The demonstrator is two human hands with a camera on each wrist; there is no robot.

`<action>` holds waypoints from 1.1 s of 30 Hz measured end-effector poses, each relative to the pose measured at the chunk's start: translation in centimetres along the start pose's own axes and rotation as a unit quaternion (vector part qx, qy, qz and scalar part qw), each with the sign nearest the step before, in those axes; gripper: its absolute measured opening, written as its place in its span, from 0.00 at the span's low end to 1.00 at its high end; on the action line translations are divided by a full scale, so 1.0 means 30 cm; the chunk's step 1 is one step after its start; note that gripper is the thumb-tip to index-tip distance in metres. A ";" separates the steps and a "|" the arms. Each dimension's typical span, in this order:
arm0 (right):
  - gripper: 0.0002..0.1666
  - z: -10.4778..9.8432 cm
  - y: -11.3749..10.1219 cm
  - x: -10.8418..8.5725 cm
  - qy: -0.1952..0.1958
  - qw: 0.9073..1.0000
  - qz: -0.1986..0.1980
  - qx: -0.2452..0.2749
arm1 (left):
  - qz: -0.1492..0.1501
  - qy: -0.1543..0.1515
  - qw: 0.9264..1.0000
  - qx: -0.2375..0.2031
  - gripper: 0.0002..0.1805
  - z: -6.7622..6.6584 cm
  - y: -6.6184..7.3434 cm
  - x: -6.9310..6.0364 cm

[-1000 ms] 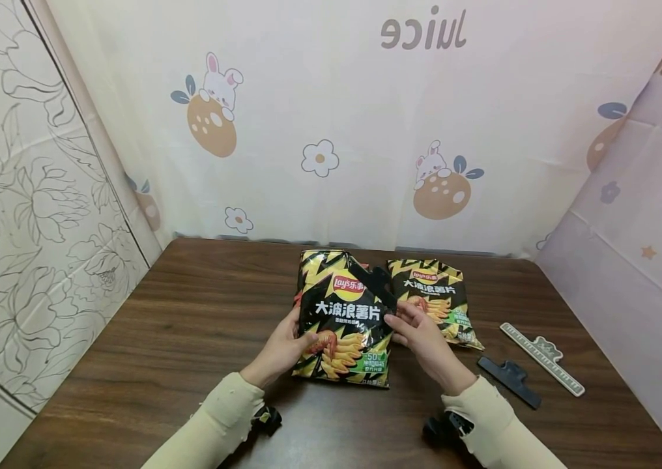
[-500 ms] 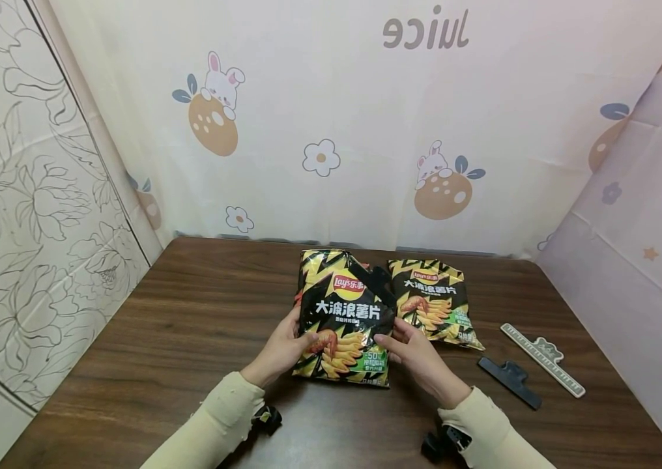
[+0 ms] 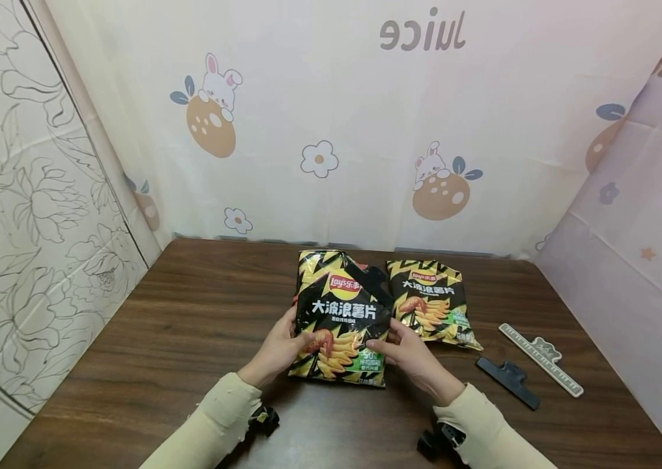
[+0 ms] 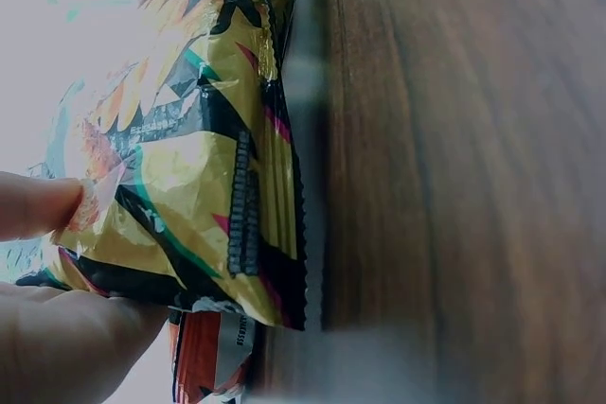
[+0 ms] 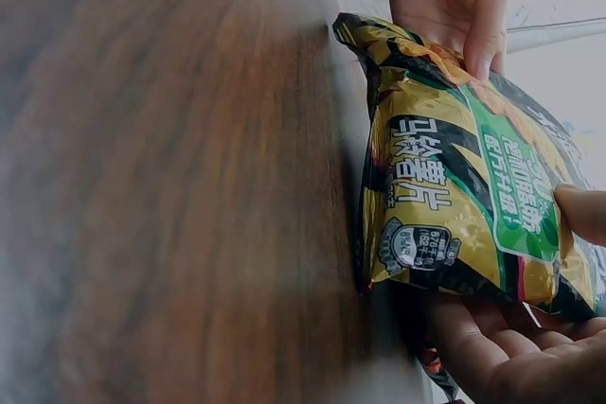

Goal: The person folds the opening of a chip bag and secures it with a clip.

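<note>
Both hands hold a black-and-yellow Lay's chip bag [image 3: 339,326], its printed face towards me. My left hand [image 3: 275,352] grips the left edge, thumb on the front and fingers behind. On the opposite edge my right hand [image 3: 421,365] pinches the lower part in the same way. A black bag clip [image 3: 374,281] sits across the bag's upper right corner, which looks folded. In the right wrist view the bag's bottom seam is close to the table. Behind the held bag, a red packet [image 4: 204,357] shows only in part in the left wrist view.
A second Lay's chip bag [image 3: 432,303] lies to the right, just behind the right hand. Further right on the brown table [image 3: 190,326] lie a pale bag clip [image 3: 542,360] and a dark bag clip [image 3: 508,383]. A patterned curtain [image 3: 319,85] hangs behind the table.
My right hand has slid down the bag's right edge, from just below the black clip to the lower part. The left hand keeps its hold. The bag's top has turned slightly.
</note>
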State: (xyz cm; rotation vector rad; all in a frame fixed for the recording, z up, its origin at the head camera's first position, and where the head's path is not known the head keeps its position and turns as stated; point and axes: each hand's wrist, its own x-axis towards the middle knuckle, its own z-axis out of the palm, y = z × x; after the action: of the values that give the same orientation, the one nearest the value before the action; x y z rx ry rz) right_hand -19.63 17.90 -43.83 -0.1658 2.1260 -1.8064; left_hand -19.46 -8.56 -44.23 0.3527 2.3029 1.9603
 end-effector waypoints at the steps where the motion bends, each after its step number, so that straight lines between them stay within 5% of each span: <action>1: 0.39 0.002 0.000 0.001 0.000 1.000 -0.001 -0.001 | -0.004 0.003 1.000 -0.001 0.33 -0.001 0.000 0.000; 16: 0.37 0.033 -0.013 0.029 -0.010 1.000 -0.014 0.006 | -0.032 -0.004 0.999 -0.027 0.23 -0.042 -0.007 -0.007; 22: 0.38 0.047 -0.012 0.041 -0.021 0.999 -0.022 0.013 | -0.036 -0.014 0.999 -0.034 0.27 -0.064 -0.011 -0.010; 33: 0.38 0.090 -0.017 0.074 -0.026 0.999 -0.021 0.011 | -0.053 0.021 0.998 -0.020 0.28 -0.104 -0.016 -0.023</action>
State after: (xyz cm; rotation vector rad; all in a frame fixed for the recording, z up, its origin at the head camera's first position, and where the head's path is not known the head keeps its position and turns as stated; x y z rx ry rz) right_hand -20.88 14.61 -44.09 -0.2504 2.0797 -1.8278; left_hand -19.53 -11.78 -44.23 0.1850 2.2533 1.9771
